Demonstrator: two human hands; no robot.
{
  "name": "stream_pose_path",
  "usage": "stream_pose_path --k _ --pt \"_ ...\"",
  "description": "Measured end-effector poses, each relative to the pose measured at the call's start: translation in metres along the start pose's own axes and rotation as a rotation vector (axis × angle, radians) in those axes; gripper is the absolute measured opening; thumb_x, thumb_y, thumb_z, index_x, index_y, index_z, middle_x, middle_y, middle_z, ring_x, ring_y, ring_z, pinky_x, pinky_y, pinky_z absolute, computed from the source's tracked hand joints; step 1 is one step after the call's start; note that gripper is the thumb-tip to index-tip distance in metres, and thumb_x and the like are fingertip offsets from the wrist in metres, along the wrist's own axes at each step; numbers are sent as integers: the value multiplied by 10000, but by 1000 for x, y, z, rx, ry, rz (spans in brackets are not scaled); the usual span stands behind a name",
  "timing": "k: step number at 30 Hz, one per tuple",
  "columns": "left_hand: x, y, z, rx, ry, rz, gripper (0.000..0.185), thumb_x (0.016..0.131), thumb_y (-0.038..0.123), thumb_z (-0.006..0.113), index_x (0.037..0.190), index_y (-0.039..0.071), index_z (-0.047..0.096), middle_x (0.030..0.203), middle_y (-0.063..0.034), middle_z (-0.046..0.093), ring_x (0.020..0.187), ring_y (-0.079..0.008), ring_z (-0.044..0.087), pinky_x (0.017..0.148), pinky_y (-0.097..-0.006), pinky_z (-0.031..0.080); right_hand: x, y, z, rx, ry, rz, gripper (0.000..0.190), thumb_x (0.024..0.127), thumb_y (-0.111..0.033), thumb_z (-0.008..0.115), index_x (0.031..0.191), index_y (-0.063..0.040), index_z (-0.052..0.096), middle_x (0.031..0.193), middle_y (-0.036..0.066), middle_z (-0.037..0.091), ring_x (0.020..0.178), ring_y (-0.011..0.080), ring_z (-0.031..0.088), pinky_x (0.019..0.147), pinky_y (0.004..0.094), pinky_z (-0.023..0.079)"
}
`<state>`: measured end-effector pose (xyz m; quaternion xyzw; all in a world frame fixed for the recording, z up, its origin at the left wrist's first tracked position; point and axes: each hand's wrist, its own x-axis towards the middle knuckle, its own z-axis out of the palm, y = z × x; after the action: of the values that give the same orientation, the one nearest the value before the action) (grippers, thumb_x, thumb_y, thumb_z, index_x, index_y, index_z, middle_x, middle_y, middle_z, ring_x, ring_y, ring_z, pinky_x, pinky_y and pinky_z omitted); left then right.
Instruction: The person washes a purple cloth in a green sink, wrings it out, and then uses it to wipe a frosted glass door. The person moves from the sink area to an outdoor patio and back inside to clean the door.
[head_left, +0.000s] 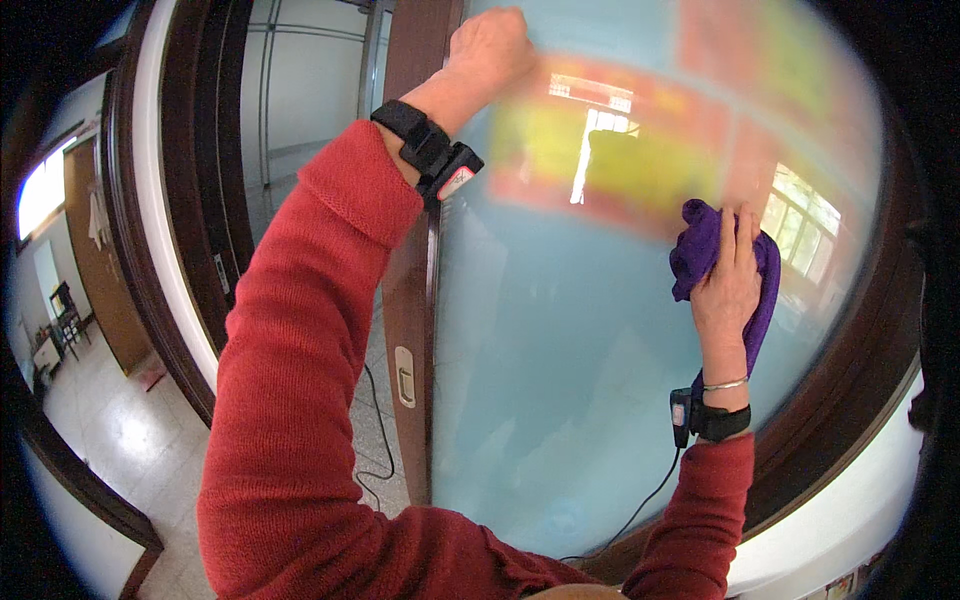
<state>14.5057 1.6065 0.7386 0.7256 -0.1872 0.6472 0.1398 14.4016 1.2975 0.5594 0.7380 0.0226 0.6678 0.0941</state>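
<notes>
My right hand (726, 289) presses a bunched purple cloth (694, 255) against the frosted glass panel (555, 337) of a sliding door, with part of the cloth hanging down beside the wrist. Higher up, my left hand (491, 49) is closed at the upper left edge of the glass, by the dark wood door frame (411, 300); whether it grips that edge cannot be told. The glass is pale blue with blurred red and yellow-green blocks, and windows reflect in it. Black straps with small devices sit on both wrists.
A recessed metal door pull (405, 376) is set in the frame. A thin black cable (382, 442) runs over the tiled floor behind it, and another (645, 502) hangs from the right wrist device. At the left, a doorway shows a room with a brown door (105, 255).
</notes>
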Motion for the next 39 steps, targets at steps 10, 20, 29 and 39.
stream_pose_path --k 10,20,29,39 --pt "0 -1 5 31 34 59 342 763 281 652 892 -35 637 924 -253 654 893 -391 649 769 -468 529 4 -2 -1 -15 -9 8 663 772 -13 576 1405 -73 388 1497 132 335 1237 323 494 865 413 500" --pt "-1 8 -11 -69 -19 -85 342 768 268 650 903 -45 624 896 -280 650 885 -399 649 760 -474 525 3 0 -6 -12 -11 -28 678 780 -17 576 1422 -75 368 1507 135 317 1267 338 471 878 414 498" --pt "1 -1 -3 -30 -142 -54 476 752 396 687 927 -46 662 980 -253 651 937 -375 648 813 -454 528 5 0 -3 2 25 -20 623 814 -41 553 1413 -72 382 1486 153 350 1326 343 408 901 419 492" --pt "-4 7 -5 -16 33 6 293 773 235 637 885 -36 637 949 -252 653 909 -393 639 773 -472 518 6 0 -4 -29 0 -19 603 824 -67 553 1406 -70 397 1486 155 353 1270 340 460 894 415 488"
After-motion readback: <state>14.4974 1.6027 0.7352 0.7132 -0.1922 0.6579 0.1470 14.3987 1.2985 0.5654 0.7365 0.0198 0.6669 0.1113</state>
